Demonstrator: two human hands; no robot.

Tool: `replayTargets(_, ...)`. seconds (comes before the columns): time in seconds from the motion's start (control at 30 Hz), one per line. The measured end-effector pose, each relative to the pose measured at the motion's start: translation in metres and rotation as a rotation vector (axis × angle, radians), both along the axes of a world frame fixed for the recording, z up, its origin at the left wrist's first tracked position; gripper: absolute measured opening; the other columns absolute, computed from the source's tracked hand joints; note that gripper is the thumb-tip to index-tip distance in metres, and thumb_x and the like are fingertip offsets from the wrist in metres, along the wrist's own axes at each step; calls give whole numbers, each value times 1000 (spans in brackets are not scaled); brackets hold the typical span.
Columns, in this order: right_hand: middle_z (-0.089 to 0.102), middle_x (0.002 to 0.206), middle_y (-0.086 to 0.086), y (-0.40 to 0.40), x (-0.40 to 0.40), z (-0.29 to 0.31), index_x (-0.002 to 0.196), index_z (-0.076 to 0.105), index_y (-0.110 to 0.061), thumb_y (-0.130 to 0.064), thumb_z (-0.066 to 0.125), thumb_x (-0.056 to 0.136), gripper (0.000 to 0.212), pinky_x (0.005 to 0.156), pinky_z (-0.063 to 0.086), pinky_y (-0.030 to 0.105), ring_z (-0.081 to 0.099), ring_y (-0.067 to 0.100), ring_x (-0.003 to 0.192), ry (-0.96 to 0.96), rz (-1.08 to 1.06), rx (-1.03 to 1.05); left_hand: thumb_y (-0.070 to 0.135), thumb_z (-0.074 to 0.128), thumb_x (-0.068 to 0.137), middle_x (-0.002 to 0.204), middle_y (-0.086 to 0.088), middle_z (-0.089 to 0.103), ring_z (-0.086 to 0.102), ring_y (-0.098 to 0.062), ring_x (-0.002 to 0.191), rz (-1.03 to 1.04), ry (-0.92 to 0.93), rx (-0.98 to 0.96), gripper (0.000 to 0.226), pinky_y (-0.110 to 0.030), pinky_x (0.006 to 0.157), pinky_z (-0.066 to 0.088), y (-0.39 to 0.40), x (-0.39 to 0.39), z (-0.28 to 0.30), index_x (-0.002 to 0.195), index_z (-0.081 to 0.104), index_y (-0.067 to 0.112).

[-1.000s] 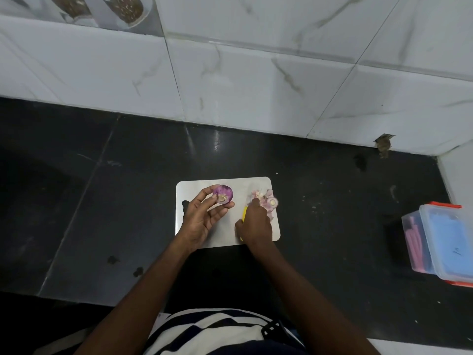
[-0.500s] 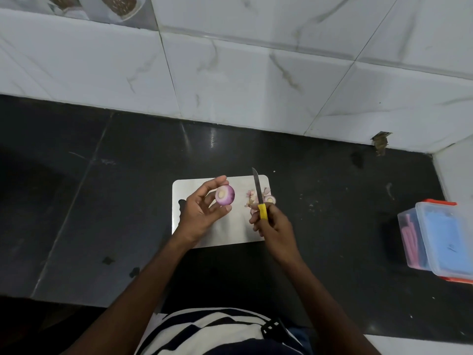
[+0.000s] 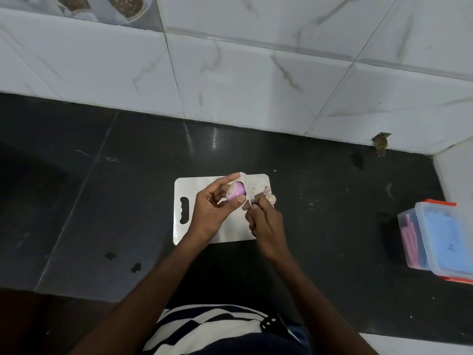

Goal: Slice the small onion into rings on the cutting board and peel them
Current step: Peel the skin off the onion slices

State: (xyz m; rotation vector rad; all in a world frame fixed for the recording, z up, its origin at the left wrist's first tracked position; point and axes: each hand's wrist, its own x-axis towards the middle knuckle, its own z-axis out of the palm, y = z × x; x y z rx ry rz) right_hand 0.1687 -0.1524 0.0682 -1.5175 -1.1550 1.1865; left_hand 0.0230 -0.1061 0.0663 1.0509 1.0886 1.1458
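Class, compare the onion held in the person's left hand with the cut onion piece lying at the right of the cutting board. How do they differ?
1. The held onion is the larger piece; the cut piece is smaller.
2. The held onion is gripped in the left hand with the knife against it; the cut piece lies loose on the cutting board, beside the right hand.

Both show purple skin and a pale cut face.

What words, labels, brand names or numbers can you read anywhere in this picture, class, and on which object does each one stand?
None can be read.
Clear plastic box at the right edge: a small dark mark shows on the blue sheet inside, too small and blurred to read.
Cutting board, knife, onion and wall tiles: no text visible.
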Motion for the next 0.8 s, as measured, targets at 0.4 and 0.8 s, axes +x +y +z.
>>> replayTargets(0.4,53,63,-17,6,-7,19,82,62,-24,-26,49,112,33,61,40,29,46,4,59,-96,-52,103,42,66,101,147,-10,69,64,-28,139,-153,-240,-185,56,-36,114,53,-10,5,0,147,62,9)
replayTargets(0.8,53,59,-7,13,-9,27,76,54,-16,-25,44,112,38,58,46,36,49,10,54,-311,-75,127,20,60,97,134,-1,77,72,-21,129,-85,-443,-225,38,-25,100,60,-9,15,4,134,66,15)
